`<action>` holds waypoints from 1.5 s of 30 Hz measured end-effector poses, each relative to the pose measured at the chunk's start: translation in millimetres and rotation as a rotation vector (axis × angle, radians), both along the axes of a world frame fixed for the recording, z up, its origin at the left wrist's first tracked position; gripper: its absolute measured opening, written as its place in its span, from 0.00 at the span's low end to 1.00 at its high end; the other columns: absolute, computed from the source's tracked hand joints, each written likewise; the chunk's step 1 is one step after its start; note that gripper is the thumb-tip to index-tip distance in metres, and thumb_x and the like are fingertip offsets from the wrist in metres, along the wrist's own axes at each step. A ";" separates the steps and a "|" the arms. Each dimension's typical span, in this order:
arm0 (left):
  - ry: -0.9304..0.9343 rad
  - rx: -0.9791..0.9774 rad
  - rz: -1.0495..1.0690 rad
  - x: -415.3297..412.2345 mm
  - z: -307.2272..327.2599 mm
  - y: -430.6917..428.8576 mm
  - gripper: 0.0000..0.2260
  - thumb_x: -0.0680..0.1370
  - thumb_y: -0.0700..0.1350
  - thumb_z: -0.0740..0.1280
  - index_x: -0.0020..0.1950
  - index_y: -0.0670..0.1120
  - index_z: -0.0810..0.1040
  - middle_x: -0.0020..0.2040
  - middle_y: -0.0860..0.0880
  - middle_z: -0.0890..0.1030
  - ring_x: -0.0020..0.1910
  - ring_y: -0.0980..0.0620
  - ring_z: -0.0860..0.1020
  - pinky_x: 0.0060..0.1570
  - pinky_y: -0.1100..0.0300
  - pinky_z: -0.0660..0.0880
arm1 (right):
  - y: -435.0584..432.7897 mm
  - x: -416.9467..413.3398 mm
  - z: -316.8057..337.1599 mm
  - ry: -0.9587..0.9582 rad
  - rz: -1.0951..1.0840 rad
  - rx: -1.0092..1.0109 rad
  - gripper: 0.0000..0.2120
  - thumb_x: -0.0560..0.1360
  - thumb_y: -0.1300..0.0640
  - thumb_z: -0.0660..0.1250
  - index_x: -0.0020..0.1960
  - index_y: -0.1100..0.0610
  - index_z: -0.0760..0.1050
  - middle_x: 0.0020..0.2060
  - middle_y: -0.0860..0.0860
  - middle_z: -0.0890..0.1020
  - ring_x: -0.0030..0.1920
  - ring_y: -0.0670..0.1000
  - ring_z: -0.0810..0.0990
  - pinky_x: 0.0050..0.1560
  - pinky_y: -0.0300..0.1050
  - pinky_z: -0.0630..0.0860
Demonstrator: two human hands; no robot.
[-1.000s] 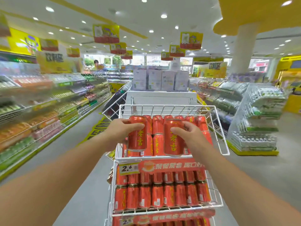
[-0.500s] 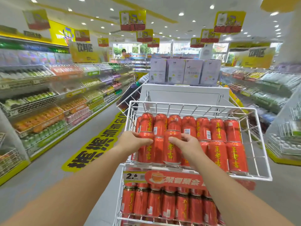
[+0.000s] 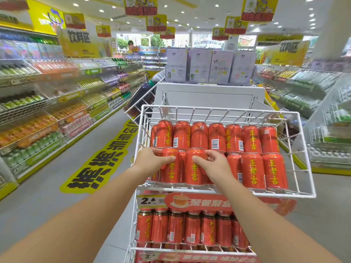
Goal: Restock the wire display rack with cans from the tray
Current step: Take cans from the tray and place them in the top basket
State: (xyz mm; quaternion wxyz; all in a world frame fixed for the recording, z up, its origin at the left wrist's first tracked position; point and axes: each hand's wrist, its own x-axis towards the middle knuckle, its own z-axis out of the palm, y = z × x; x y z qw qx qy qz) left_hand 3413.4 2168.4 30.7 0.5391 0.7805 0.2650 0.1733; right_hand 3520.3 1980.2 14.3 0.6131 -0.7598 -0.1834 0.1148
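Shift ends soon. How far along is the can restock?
Done: the top basket has a full back row and cans at front right; the shelf below looks full. In hand: left hand and right hand each rest on a front-row can. Left: cannot tell; no tray visible.

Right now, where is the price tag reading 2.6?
In the head view, the price tag hangs on the top basket's front rail, left end, beside the red tea banner.

cans (image 3: 254,171): red, yellow characters | rack (image 3: 303,154): white wire | floor sign (image 3: 98,164): yellow, black characters
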 end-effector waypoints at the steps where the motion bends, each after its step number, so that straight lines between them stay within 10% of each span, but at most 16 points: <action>1: -0.005 -0.002 0.000 0.5 -1.9 0.9 0.21 0.67 0.51 0.82 0.52 0.44 0.79 0.40 0.47 0.85 0.36 0.53 0.82 0.45 0.55 0.80 | 1.0 -2.6 1.7 -0.010 -0.017 -0.001 0.32 0.70 0.47 0.78 0.71 0.55 0.74 0.66 0.52 0.77 0.59 0.47 0.74 0.57 0.43 0.72; 5: -0.013 -0.004 -0.040 0.7 -4.5 2.9 0.29 0.67 0.54 0.81 0.63 0.46 0.77 0.52 0.46 0.84 0.42 0.54 0.82 0.43 0.59 0.78 | 6.2 -3.1 -1.2 0.046 -0.028 -0.027 0.27 0.68 0.45 0.79 0.65 0.53 0.80 0.59 0.48 0.84 0.54 0.48 0.84 0.54 0.46 0.81; 9: -0.021 0.025 -0.059 -1.2 -6.9 2.7 0.08 0.72 0.49 0.78 0.45 0.52 0.80 0.41 0.54 0.80 0.36 0.60 0.77 0.36 0.67 0.78 | 8.5 -7.8 -0.1 -0.002 -0.035 -0.034 0.20 0.73 0.51 0.77 0.63 0.54 0.79 0.57 0.45 0.81 0.54 0.45 0.80 0.53 0.40 0.74; 16: -0.049 0.084 -0.030 -0.8 -11.5 0.6 0.25 0.72 0.53 0.77 0.65 0.44 0.78 0.53 0.52 0.80 0.45 0.62 0.77 0.39 0.67 0.73 | 6.0 -8.6 0.6 -0.078 -0.013 -0.113 0.27 0.75 0.49 0.74 0.72 0.55 0.73 0.60 0.48 0.78 0.55 0.44 0.74 0.41 0.27 0.68; 21: 0.010 0.153 -0.077 -8.9 -5.3 -0.4 0.34 0.74 0.59 0.73 0.75 0.45 0.68 0.69 0.46 0.76 0.64 0.48 0.76 0.63 0.52 0.75 | -0.4 -7.6 7.0 -0.184 0.020 -0.328 0.35 0.75 0.38 0.69 0.77 0.52 0.65 0.71 0.52 0.73 0.68 0.52 0.73 0.65 0.47 0.71; 32: 0.296 1.167 -0.192 -79.2 -5.0 -39.0 0.43 0.74 0.73 0.50 0.82 0.49 0.49 0.82 0.43 0.53 0.81 0.43 0.51 0.77 0.41 0.54 | -56.4 -63.9 17.4 -0.903 0.037 -0.904 0.40 0.77 0.31 0.54 0.80 0.53 0.56 0.80 0.55 0.58 0.80 0.57 0.53 0.79 0.59 0.53; 45: 0.151 1.398 -0.307 -201.9 -71.3 -86.4 0.42 0.74 0.71 0.52 0.81 0.46 0.59 0.80 0.39 0.59 0.79 0.36 0.58 0.71 0.28 0.56 | -131.2 -220.6 -37.8 -0.878 -0.072 -1.033 0.39 0.78 0.34 0.49 0.82 0.52 0.48 0.82 0.56 0.46 0.81 0.59 0.44 0.79 0.63 0.47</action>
